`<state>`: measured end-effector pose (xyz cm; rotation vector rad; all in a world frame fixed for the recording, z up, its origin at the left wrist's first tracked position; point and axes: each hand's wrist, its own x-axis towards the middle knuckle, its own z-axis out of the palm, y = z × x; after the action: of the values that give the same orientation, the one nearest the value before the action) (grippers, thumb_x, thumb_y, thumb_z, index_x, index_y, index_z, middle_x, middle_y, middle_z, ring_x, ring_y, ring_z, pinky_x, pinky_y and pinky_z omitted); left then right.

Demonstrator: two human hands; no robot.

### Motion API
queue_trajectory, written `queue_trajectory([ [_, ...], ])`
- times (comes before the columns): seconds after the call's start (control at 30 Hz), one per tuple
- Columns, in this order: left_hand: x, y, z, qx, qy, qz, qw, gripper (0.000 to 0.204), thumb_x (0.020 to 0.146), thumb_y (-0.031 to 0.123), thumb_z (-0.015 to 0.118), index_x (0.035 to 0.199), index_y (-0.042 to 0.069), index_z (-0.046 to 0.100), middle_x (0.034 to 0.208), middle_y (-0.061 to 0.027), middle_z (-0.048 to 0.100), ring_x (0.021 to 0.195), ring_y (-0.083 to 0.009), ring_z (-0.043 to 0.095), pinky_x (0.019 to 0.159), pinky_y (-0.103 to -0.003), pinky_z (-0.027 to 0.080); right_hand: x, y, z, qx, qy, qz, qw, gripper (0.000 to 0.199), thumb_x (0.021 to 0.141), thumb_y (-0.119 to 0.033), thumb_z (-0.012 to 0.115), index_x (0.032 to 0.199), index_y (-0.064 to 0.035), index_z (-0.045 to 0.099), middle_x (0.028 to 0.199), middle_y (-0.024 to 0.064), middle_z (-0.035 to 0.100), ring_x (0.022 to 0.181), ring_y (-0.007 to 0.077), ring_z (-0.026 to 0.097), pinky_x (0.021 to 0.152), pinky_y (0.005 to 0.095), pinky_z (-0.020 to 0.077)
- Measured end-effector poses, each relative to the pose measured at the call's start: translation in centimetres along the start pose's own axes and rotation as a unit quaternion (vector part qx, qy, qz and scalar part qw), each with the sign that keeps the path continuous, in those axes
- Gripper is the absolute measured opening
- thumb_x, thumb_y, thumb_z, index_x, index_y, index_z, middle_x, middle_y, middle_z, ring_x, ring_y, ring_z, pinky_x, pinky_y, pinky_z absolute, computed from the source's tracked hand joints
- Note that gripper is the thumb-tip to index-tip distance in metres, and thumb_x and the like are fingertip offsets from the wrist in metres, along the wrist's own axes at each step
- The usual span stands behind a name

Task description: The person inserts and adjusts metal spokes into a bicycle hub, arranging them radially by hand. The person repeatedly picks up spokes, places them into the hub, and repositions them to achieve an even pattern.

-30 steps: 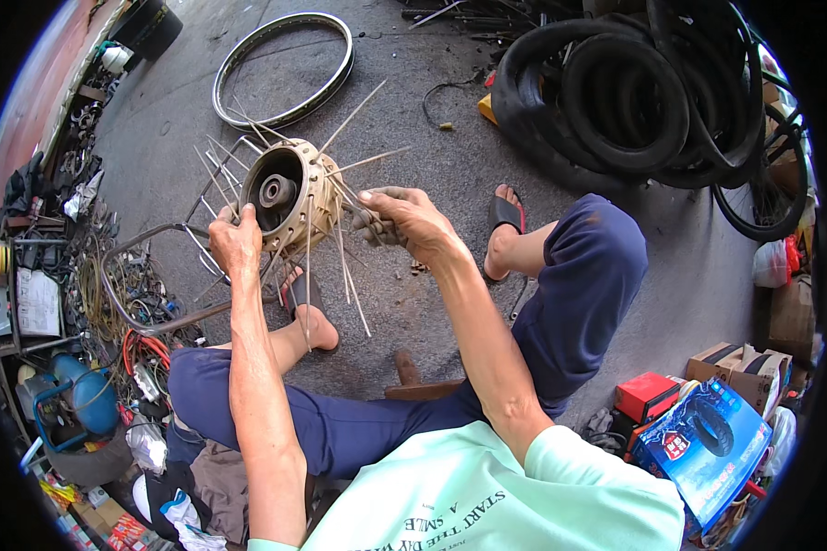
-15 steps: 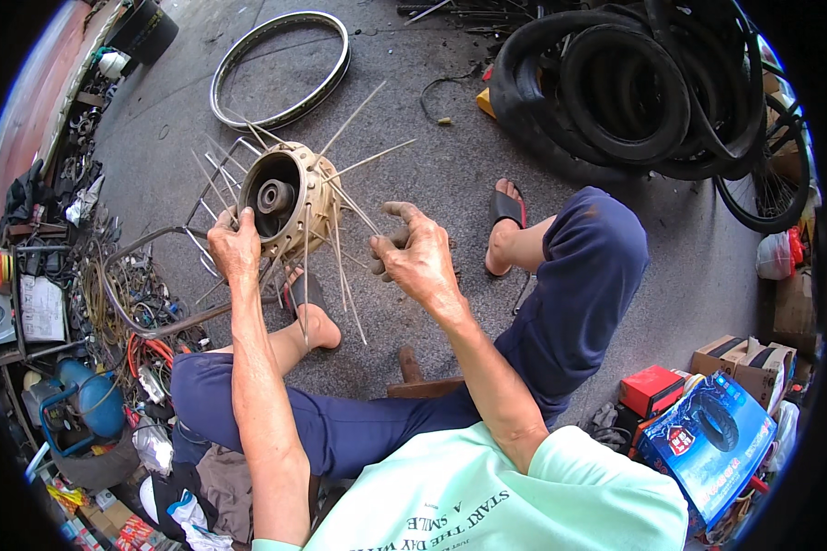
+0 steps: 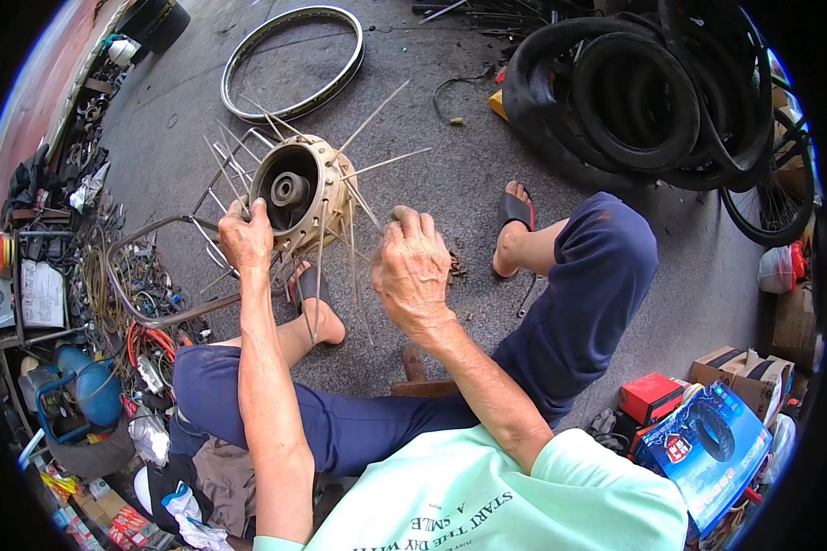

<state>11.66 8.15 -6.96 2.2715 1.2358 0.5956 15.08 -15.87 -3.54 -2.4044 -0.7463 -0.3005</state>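
Observation:
A beige wheel hub (image 3: 336, 199) with a dark hollow centre stands in front of me, with several long thin spokes fanning out from its flanges. My left hand (image 3: 246, 237) is closed on the hub's near left rim, thumb on the edge. To the right of the hub, my right hand (image 3: 412, 271) is closed with its fingers curled, at the end of a spoke (image 3: 365, 206); its fingertips are hidden from this view. Other spokes hang down between the two hands. Behind the hub is a bent metal tube frame (image 3: 170, 320), partly covered by the hub and my left arm.
A bare wheel rim (image 3: 359, 69) lies on the floor beyond the hub. Black tyres (image 3: 634, 101) are heaped at far right. Wires and parts (image 3: 101, 285) crowd the left side. Boxes (image 3: 651, 395) stand at lower right. A wooden stool edge (image 3: 423, 388) shows between my legs.
My right hand has turned and curled its previously spread fingers, at a spoke's end. My left hand keeps its hold on the hub. The whole view has shifted slightly.

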Motion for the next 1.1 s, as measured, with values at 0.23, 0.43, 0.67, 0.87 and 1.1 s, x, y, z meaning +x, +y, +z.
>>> queue_trajectory([
  [0.23, -0.3, 0.7, -0.4, 0.001, -0.005, -0.006, 1.0, 0.032, 0.083, 0.027, 0.069, 0.109, 0.006, 0.072, 0.093, -0.0171, 0.073, 0.088, -0.0323, 0.071, 0.078, -0.04, 0.053, -0.4, -0.1, 0.2, 0.087, -0.057, 0.08, 0.991, 0.014, 0.078, -0.004, 0.063, 0.09, -0.0001, 0.055, 0.088, 0.0181, 0.059, 0.075, 0.0355, 0.061, 0.065, 0.0449, 0.0484],
  [0.43, -0.1, 0.0, -0.2, -0.019, 0.0, -0.002, 1.0, 0.032, 0.084, 0.026, 0.068, 0.108, 0.004, 0.072, 0.093, -0.0181, 0.073, 0.09, -0.032, 0.071, 0.079, -0.039, 0.053, -0.1, 0.6, -0.7, 0.112, -0.134, 0.111, 0.978, 0.014, 0.084, -0.007, 0.059, 0.096, -0.0007, 0.054, 0.075, 0.0179, 0.064, 0.069, 0.0371, 0.065, 0.068, 0.0473, 0.05],
  [0.67, 0.0, -0.1, -0.3, -0.019, -0.008, -0.003, 1.0, 0.032, 0.084, 0.026, 0.068, 0.108, 0.005, 0.072, 0.093, -0.0176, 0.073, 0.089, -0.0318, 0.071, 0.078, -0.039, 0.053, 1.0, 3.3, -0.5, 0.225, -0.196, 0.231, 0.926, 0.017, 0.09, -0.014, 0.061, 0.095, 0.0007, 0.066, 0.076, 0.0151, 0.067, 0.068, 0.0238, 0.067, 0.067, 0.0366, 0.0516],
  [0.87, -0.1, 0.3, -0.5, -0.014, -0.016, -0.016, 1.0, 0.031, 0.084, 0.025, 0.068, 0.107, 0.006, 0.072, 0.092, -0.0173, 0.073, 0.087, -0.0316, 0.072, 0.077, -0.04, 0.053, 1.1, 3.9, 0.0, 0.276, -0.189, 0.281, 0.9, 0.019, 0.086, -0.015, 0.062, 0.095, 0.001, 0.068, 0.082, 0.0197, 0.069, 0.08, 0.0345, 0.068, 0.075, 0.0426, 0.0515],
  [1.1, -0.2, 0.5, -0.5, -0.016, -0.006, 0.005, 1.0, 0.029, 0.084, 0.025, 0.068, 0.105, 0.005, 0.072, 0.089, -0.017, 0.073, 0.085, -0.0316, 0.072, 0.075, -0.039, 0.053, -0.2, 5.5, 3.1, 0.33, -0.2, 0.296, 0.874, 0.017, 0.088, -0.014, 0.066, 0.094, 0.0018, 0.069, 0.074, 0.009, 0.069, 0.068, 0.014, 0.064, 0.064, 0.0316, 0.0509],
])
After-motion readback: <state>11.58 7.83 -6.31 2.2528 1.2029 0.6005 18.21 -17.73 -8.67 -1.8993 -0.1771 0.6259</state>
